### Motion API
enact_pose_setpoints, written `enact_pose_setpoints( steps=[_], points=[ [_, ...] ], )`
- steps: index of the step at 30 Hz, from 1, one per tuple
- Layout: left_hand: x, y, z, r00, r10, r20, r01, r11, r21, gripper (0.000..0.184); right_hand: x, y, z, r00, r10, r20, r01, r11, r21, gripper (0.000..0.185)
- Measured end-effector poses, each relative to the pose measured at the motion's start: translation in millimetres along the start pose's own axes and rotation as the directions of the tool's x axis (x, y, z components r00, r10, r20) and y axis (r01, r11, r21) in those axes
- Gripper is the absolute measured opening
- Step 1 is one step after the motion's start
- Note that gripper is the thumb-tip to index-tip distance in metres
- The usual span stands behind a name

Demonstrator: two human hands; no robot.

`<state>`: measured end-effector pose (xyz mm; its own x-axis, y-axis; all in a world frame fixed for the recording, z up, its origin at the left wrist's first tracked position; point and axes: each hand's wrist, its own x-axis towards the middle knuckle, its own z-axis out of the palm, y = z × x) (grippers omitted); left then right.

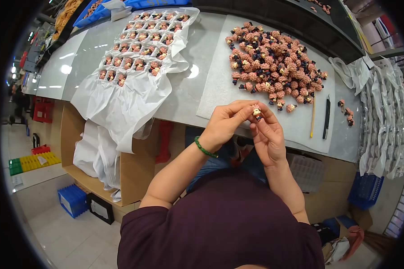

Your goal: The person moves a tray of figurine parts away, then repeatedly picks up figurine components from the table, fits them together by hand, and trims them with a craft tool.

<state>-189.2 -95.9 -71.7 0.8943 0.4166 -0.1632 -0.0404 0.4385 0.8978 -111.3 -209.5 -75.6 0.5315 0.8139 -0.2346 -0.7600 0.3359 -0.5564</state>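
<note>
A small figurine (256,113) with pink curly hair, a pale face and a dark lower body is upright between my two hands, over the table's front edge. My left hand (223,124), with a green bead bracelet at the wrist, pinches it from the left with thumb and fingers. From the other side my right hand (270,140) closes its fingertips on the same figurine. Just beyond my hands, a large pile of similar figurines (278,62) lies on a white foam sheet (215,89). Fingers partly cover the held piece.
At the left, a tray (141,42) lined with white tissue holds figurines in compartments; its paper hangs over a cardboard box (137,175). A yellow stick (313,117) and a black pen-like tool (327,119) lie right. Stacked clear trays (386,116) stand at far right.
</note>
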Motion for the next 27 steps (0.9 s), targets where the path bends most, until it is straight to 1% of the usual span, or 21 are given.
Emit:
enact_pose_setpoints(
  steps=[2, 3, 4, 5, 6, 7, 8, 10, 11, 12, 13, 14, 15, 16, 17, 19, 24, 27],
  points=[
    [0, -2, 1, 1.0, -0.021, 0.023, 0.022, 0.999, -0.032, 0.026, -2, -1, 3, 0.998, -0.048, -0.034, 0.044, 0.992, -0.118, 0.03],
    [0, -3, 1, 1.0, -0.025, -0.012, 0.024, 0.999, -0.045, 0.025, -3, -2, 4, 0.996, -0.074, -0.048, 0.064, 0.982, -0.178, 0.03],
    [0, -4, 1, 0.999, -0.029, -0.046, 0.026, 0.998, -0.058, 0.024, -3, -1, 2, 0.996, -0.076, -0.051, 0.065, 0.982, -0.176, 0.03],
    [0, -5, 1, 0.996, -0.032, -0.079, 0.026, 0.997, -0.072, 0.023, -4, 1, -3, 0.994, -0.099, -0.056, 0.082, 0.965, -0.25, 0.03],
    [0, -5, 2, 0.996, -0.035, -0.077, 0.029, 0.997, -0.071, 0.023, -4, 3, -7, 0.991, -0.121, -0.059, 0.095, 0.942, -0.323, 0.03],
    [0, -6, 2, 0.997, -0.023, -0.078, 0.02, 0.999, -0.04, 0.023, -5, 4, -9, 0.988, -0.142, -0.061, 0.107, 0.913, -0.394, 0.03],
    [0, -7, 1, 0.997, -0.01, -0.078, 0.01, 1.0, -0.008, 0.023, -6, 5, -9, 0.988, -0.143, -0.063, 0.107, 0.914, -0.392, 0.03],
    [0, -9, 1, 0.997, 0.001, -0.076, 0.0, 1.0, 0.025, 0.024, -6, 6, -9, 0.972, -0.232, -0.043, 0.179, 0.841, -0.51, 0.032],
    [0, -12, 0, 0.998, -0.006, -0.061, 0.003, 0.999, -0.043, 0.024, -6, 6, -9, 0.961, -0.275, -0.027, 0.212, 0.797, -0.565, 0.033],
    [0, -14, -1, 0.999, -0.013, -0.044, 0.008, 0.994, -0.109, 0.025, -6, 7, -7, 0.96, -0.277, -0.03, 0.213, 0.798, -0.564, 0.033],
    [0, -14, -1, 0.999, -0.018, -0.028, 0.013, 0.984, -0.176, 0.026, -6, 8, -5, 0.94, -0.34, 0.004, 0.275, 0.753, -0.598, 0.034],
    [0, -14, -1, 1.0, -0.019, -0.025, 0.015, 0.985, -0.175, 0.026, -6, 8, -4, 0.915, -0.4, 0.041, 0.335, 0.701, -0.63, 0.036],
    [0, -14, -1, 1.0, -0.024, 0.0, 0.023, 0.975, -0.219, 0.026, -6, 8, -3, 0.887, -0.456, 0.079, 0.39, 0.644, -0.658, 0.037],
    [-1, -13, -1, 0.999, -0.028, 0.023, 0.033, 0.964, -0.264, 0.027, -7, 8, -3, 0.886, -0.457, 0.076, 0.389, 0.645, -0.658, 0.037],
    [-1, -13, -1, 0.999, -0.031, 0.045, 0.043, 0.951, -0.307, 0.028, -8, 9, -4, 0.865, -0.487, 0.12, 0.423, 0.578, -0.698, 0.039],
    [-1, -13, -2, 0.998, -0.046, 0.044, 0.057, 0.945, -0.323, 0.028, -8, 10, -3, 0.817, -0.536, 0.215, 0.484, 0.433, -0.761, 0.042],
    [0, -14, -2, 0.995, -0.09, 0.033, 0.095, 0.925, -0.369, 0.029, -7, 9, -8, 0.783, -0.575, 0.237, 0.516, 0.389, -0.763, 0.037],
    [0, -13, -2, 0.994, -0.107, 0.019, 0.107, 0.926, -0.363, 0.029, -14, -2, -23, 0.796, -0.503, 0.337, 0.437, 0.092, -0.895, 0.026]
  ],
)
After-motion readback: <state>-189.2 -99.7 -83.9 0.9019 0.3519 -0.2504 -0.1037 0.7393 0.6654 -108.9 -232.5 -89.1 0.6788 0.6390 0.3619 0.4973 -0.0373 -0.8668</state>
